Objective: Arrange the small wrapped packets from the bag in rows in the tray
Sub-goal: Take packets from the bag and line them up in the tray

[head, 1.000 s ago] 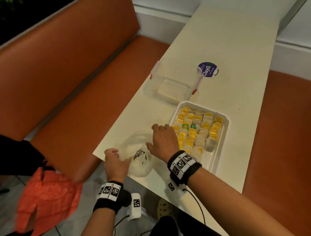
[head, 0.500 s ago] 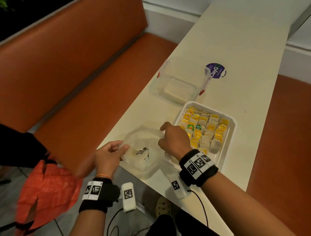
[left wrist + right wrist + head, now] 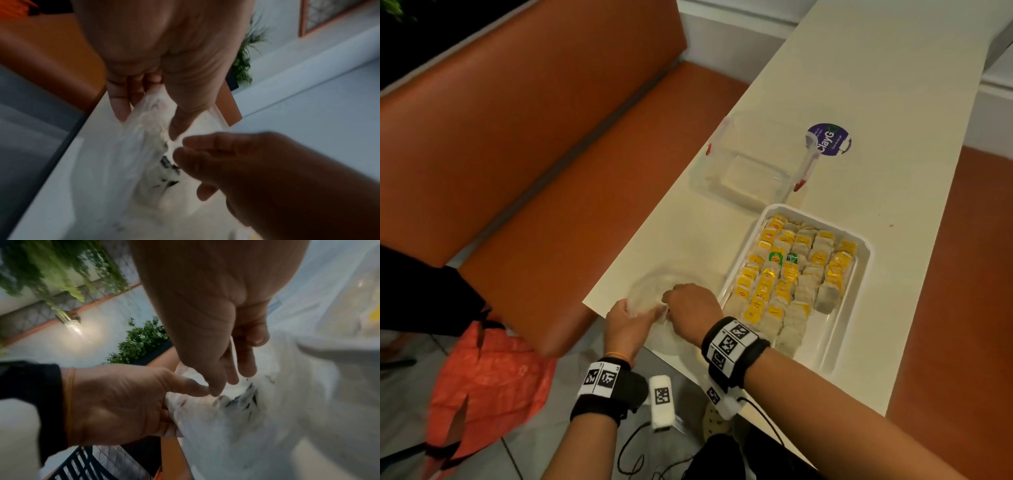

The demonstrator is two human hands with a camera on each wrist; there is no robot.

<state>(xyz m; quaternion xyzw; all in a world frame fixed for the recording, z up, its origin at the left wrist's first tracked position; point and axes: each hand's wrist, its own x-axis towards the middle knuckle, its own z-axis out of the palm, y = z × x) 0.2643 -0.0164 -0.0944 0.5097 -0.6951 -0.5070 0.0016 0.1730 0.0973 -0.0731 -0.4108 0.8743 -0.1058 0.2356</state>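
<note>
Both hands have closed in on the clear bag [image 3: 654,291] at the table's near-left corner, left hand [image 3: 625,329] and right hand [image 3: 693,313] pinching its rim, likely opening it, while packets [image 3: 787,274] fill the tray [image 3: 859,274] just right.

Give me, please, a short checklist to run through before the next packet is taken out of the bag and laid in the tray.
1. Bag held: ok. The left hand pinches the edge of the bag.
2. Bag mouth being opened: ok. The right hand pinches the plastic across from the left.
3. Packets left in the bag: cannot tell. The plastic is blurred; only dark print shows.
4. Room in the tray: ok. A bare strip shows at its near end and right side.
5. Rows tidy: ok. The packets lie in rows, mostly yellow, with two green.
6. Bag on the table: not ok. It hangs over the near corner.
</note>
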